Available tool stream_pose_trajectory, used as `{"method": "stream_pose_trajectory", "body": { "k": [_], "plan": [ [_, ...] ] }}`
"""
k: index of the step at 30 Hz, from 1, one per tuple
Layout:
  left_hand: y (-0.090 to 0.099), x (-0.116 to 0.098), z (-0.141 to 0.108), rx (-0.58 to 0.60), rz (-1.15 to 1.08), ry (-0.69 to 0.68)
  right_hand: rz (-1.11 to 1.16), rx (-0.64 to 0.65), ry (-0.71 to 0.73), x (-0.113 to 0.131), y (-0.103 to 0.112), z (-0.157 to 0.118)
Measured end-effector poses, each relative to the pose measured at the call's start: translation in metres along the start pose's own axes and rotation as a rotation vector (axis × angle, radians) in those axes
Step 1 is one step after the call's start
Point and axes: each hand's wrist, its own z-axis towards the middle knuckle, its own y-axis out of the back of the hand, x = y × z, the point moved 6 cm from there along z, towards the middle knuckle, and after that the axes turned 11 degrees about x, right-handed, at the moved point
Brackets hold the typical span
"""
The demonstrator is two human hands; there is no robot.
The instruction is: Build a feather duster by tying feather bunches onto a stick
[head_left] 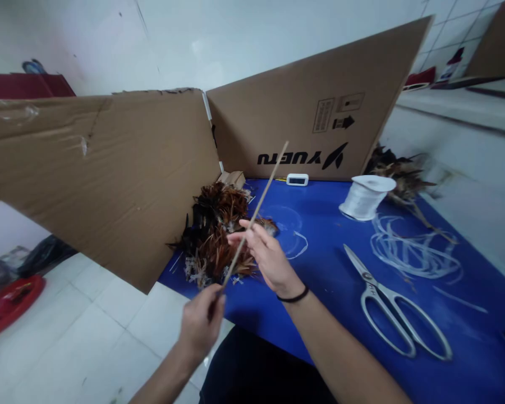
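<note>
A thin, light brown stick slants up and away over the blue table, and its kind is not clear. My left hand is closed in a fist around its lower end, at the table's front edge. Higher up, my right hand, with a dark band at the wrist, holds the stick lightly between its fingers. Behind both hands lies a heap of brown and black feathers. Large metal scissors rest to the right, blades pointing away from me.
A white ribbon spool stands at the right, near loose white ribbon and more feathers. Cardboard panels wall the left and back. A small white device sits by the back panel. A red basin is on the floor.
</note>
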Motion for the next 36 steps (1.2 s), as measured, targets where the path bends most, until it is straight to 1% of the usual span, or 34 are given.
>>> {"method": "stream_pose_trajectory", "body": {
  "k": [1, 3, 4, 5, 6, 8, 9, 12, 14, 15, 16, 18, 20, 22, 24, 26, 28, 29, 32, 36],
  "plan": [
    [-0.014, -0.008, 0.000, 0.058, -0.051, -0.019, 0.118, 0.004, -0.037, 0.001, 0.001, -0.003],
    [-0.036, -0.023, -0.002, 0.209, -0.159, -0.079, 0.218, -0.027, -0.076, 0.005, 0.010, -0.009],
    [-0.043, -0.028, -0.003, 0.268, -0.201, -0.109, 0.213, -0.057, -0.084, 0.007, 0.018, -0.012],
    [-0.046, -0.028, -0.003, 0.296, -0.235, -0.122, 0.184, -0.093, -0.089, 0.009, 0.027, -0.016],
    [-0.046, -0.024, -0.003, 0.297, -0.257, -0.117, 0.143, -0.138, -0.095, 0.010, 0.038, -0.020],
    [-0.037, -0.001, 0.000, 0.226, -0.250, -0.036, 0.055, -0.220, -0.127, 0.008, 0.061, -0.028],
    [-0.030, 0.015, 0.001, 0.171, -0.212, 0.017, 0.013, -0.260, -0.152, 0.006, 0.072, -0.033],
    [-0.003, 0.069, 0.006, 0.005, -0.042, 0.235, -0.067, -0.323, -0.230, -0.002, 0.100, -0.047],
    [0.012, 0.097, 0.013, -0.039, 0.045, 0.313, -0.088, -0.343, -0.265, -0.006, 0.114, -0.056],
    [0.018, 0.107, 0.018, -0.048, 0.072, 0.323, -0.092, -0.347, -0.281, -0.008, 0.119, -0.059],
    [0.022, 0.113, 0.024, -0.046, 0.094, 0.313, -0.093, -0.348, -0.300, -0.010, 0.124, -0.062],
    [0.029, 0.118, 0.039, -0.038, 0.131, 0.299, -0.085, -0.348, -0.340, -0.015, 0.131, -0.067],
    [0.032, 0.117, 0.059, -0.018, 0.160, 0.295, -0.074, -0.358, -0.372, -0.021, 0.136, -0.070],
    [0.033, 0.113, 0.085, 0.004, 0.170, 0.278, -0.057, -0.372, -0.393, -0.028, 0.140, -0.072],
    [0.027, 0.111, 0.116, 0.062, 0.162, 0.255, -0.042, -0.377, -0.407, -0.034, 0.140, -0.072],
    [0.015, 0.115, 0.149, 0.167, 0.182, 0.271, -0.035, -0.370, -0.417, -0.039, 0.139, -0.072],
    [-0.002, 0.127, 0.176, 0.312, 0.269, 0.378, -0.039, -0.360, -0.427, -0.041, 0.137, -0.071],
    [-0.009, 0.133, 0.188, 0.354, 0.283, 0.412, -0.041, -0.355, -0.434, -0.042, 0.135, -0.071],
    [-0.030, 0.150, 0.211, 0.440, 0.299, 0.477, -0.039, -0.343, -0.445, -0.043, 0.131, -0.070],
    [-0.049, 0.166, 0.224, 0.483, 0.294, 0.533, -0.050, -0.332, -0.460, -0.040, 0.126, -0.069]
  ]
}}
